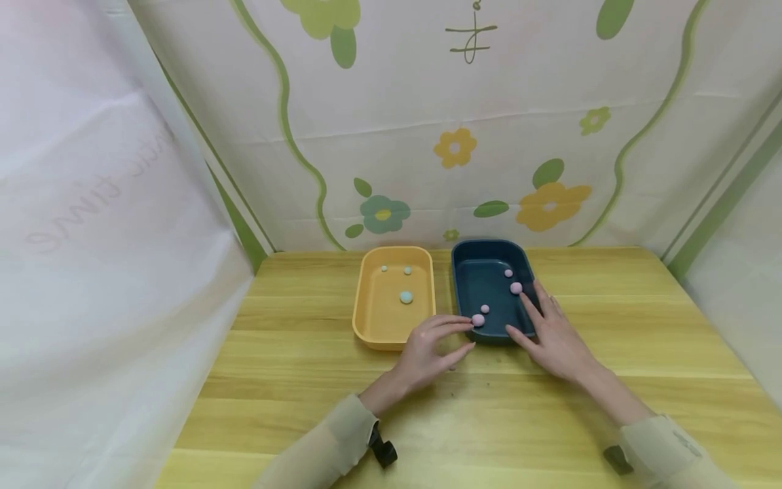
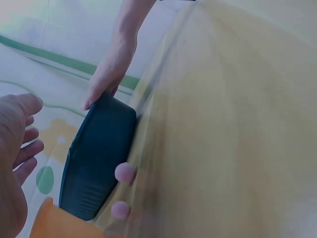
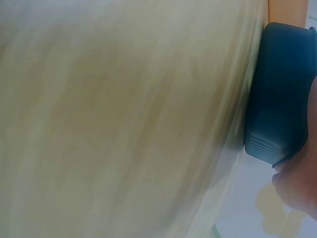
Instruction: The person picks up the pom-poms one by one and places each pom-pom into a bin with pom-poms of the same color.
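A dark blue tray [image 1: 497,255] has several pink balls in view at it. One pink ball [image 1: 478,320] is at the fingertips of my left hand [image 1: 424,350], near the tray's front left corner. That hand has its index finger and thumb apart; in the left wrist view its fingers [image 2: 30,134] are loose. My right hand [image 1: 556,339] rests spread on the tray's right rim, its index fingertip close to another pink ball [image 1: 516,288]. In the left wrist view, two pink balls [image 2: 125,172] show before the tray's lower edge; I cannot tell what supports them.
Left of the blue tray stands a yellow tray [image 1: 364,305] with three pale blue-green balls [image 1: 406,297]. Both are on a wooden table [image 1: 293,367], against a flower-printed cloth backdrop [image 1: 391,136]. A white cloth [image 1: 110,305] hangs on the left.
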{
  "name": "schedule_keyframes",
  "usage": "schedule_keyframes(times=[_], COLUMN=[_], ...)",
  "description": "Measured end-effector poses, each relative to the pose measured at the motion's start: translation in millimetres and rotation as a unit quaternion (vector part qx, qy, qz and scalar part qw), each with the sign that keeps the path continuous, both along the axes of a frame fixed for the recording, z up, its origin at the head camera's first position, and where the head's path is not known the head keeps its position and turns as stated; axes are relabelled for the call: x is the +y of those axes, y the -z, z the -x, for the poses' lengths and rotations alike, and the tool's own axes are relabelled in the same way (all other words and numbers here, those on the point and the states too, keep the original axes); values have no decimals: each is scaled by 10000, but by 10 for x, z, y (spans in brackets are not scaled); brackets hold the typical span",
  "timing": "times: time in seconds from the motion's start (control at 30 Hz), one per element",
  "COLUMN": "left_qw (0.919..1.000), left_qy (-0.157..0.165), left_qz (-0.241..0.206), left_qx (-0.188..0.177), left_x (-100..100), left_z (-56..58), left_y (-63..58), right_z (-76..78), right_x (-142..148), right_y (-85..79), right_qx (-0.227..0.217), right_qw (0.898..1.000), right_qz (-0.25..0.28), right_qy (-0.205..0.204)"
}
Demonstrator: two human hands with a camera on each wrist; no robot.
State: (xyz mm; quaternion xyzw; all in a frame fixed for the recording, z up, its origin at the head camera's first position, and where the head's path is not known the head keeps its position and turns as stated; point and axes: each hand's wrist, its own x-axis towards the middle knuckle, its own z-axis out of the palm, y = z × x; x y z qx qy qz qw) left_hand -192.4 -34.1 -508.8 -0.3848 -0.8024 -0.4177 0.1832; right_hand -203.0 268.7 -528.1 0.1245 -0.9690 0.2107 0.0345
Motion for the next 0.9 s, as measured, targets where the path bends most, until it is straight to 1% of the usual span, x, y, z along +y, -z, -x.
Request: schedule_keyframes(times=[0.1, 0.3, 0.43, 0.6, 0.7, 0.8, 0.87, 0.9], left_qw=[9999, 9982, 9984, 9992, 9997, 9995, 9986, 9983], left_qy=[19, 230, 236, 157, 176, 263, 264, 228], left_qz=[-53, -268, -290, -163, -85, -78, -78, -62], left_qx=[112, 477, 417, 325, 170, -183, -463, -539], left_x=[-84, -249, -332, -405, -449, -484, -508, -517], left_z=[-61, -133, -163, -220, -283, -347, -384, -395], left_y=[27, 100, 162, 235, 274, 301, 320, 332], right_z=[0, -1, 2, 1, -4, -3, -1, -2], right_x=[2, 10, 13, 12, 9, 10, 7, 4], right_y=[-8, -17, -7, 4, 0, -6, 2, 3], right_qx=[13, -1, 12, 50, 47, 14, 16, 10], right_qw=[10000, 10000, 10000, 10000, 10000, 10000, 9999, 9999], right_qz=[-4, 34, 34, 54, 81, 88, 90, 90], right_qy=[-8, -23, -20, -24, -36, -40, -46, -49])
